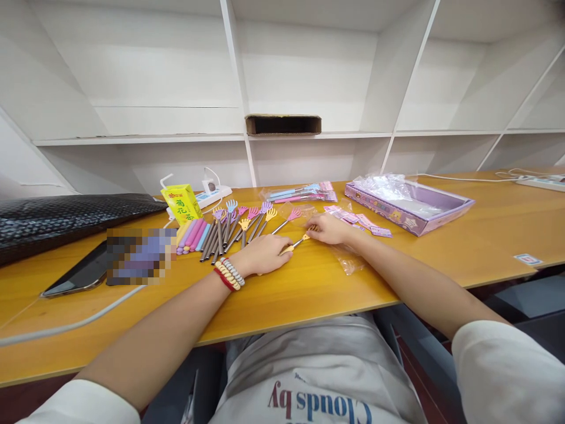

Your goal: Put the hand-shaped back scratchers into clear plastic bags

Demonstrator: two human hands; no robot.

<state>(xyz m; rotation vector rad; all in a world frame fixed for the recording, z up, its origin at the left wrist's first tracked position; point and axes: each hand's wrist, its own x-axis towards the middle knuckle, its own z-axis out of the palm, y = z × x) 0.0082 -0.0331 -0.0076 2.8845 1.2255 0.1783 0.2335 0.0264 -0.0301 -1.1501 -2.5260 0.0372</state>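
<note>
A small yellow back scratcher with a metal shaft lies between my two hands, low over the table. My left hand has its fingers closed around the yellow handle end. At the other end, my right hand pinches the yellow hand-shaped head, which its fingers partly cover. Just beyond rests a pink-headed scratcher. To the left are several scratcher heads on metal tubes in pink, purple, blue and yellow, beside a row of coloured handles. A clear plastic bag lies below my right wrist.
Printed cards lie beyond my right forearm. Packed scratchers are at the back, beside a purple open box containing clear plastic. A yellow drink carton, a power strip and a phone stand or lie left.
</note>
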